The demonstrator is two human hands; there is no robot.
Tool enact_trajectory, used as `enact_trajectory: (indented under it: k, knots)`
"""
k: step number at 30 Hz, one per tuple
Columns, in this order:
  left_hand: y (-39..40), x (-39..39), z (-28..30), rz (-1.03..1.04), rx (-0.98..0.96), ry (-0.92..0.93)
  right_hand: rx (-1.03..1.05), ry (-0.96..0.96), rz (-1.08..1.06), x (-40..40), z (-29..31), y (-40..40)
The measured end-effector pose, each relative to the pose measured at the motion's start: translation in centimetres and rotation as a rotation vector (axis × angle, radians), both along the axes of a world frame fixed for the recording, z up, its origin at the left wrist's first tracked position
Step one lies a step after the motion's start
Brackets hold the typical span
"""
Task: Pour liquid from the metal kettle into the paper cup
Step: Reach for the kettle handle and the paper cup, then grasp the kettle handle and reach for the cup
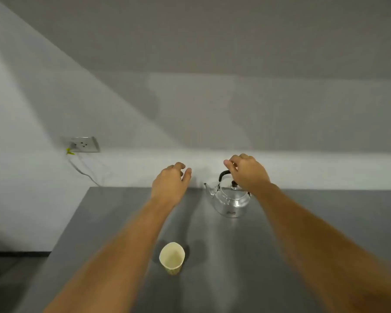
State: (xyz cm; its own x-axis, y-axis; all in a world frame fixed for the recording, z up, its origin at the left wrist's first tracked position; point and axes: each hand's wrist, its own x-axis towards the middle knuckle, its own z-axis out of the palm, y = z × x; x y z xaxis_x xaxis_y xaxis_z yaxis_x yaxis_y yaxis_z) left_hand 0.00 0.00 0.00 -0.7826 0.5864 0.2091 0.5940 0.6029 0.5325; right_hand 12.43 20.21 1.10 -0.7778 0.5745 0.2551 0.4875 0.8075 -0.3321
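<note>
Metal kettle: stands upright on grey table, right of frame centre, spout pointing frame-left, lid on. Right hand: directly over the black handle, fingers curled down toward it; whether they grip it cannot be told. Left hand: centre frame, hovering above the table's far edge, fingers loosely curled w/ thumb apart, holding nothing. Paper cup: upright, mouth open, lower centre, between both forearms, well apart from kettle. Wall socket: mid left.
</note>
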Motion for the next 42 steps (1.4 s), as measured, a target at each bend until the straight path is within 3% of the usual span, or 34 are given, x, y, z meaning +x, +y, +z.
enact_trajectory:
  k: [6,13,25,35,42]
  knots:
    - [2.4,-2.1,-2.5,0.031,-0.024,-0.064,-0.002,-0.137,0.019,-2.8,-2.9,4.2]
    - [3.9,-3.6,-5.3,0.039,-0.039,-0.102,-0.188,-0.246,-0.052,-4.2,-6.6,7.8]
    - [2.7,-4.5,-7.4,0.036,-0.06,-0.137,-0.364,-0.049,-0.178,-3.8,-9.1,7.8]
    - [-2.5,-2.6,-8.2,0.04,-0.048,-0.165,-0.332,-0.008,-0.174,-0.3,-7.4,3.7]
    - [-8.3,1.4,-11.7,0.002,0.06,-0.402,-0.3,0.011,-0.144,3.3,-6.4,-1.0]
